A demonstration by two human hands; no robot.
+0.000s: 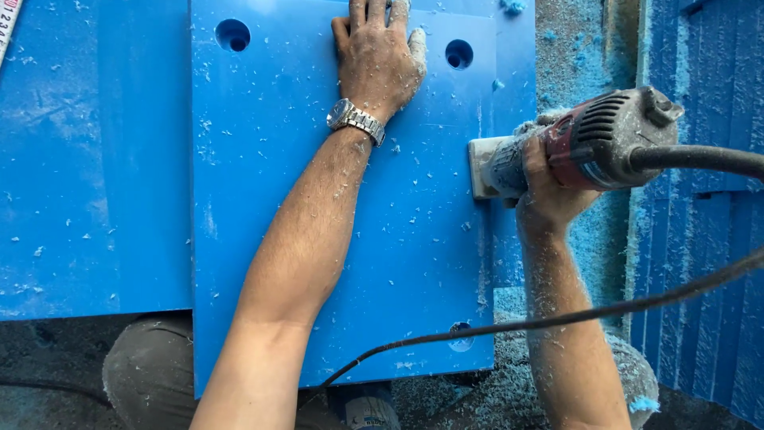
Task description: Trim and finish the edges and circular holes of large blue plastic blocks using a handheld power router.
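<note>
Left hand (378, 60) flat, fingers spread on blue panel (334, 239); right hand (545, 187) clenched around router (589, 143) at 3 o'clock edge, shavings everywhere, lower edge seemingly untrimmed.

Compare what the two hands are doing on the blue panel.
The left hand lies flat and open on the blue panel, near its top edge; the right hand is closed around a power tool at the panel's right edge. The left wrist wears a metal watch; the right wrist is bare. Both are dusted with blue shavings.
</note>
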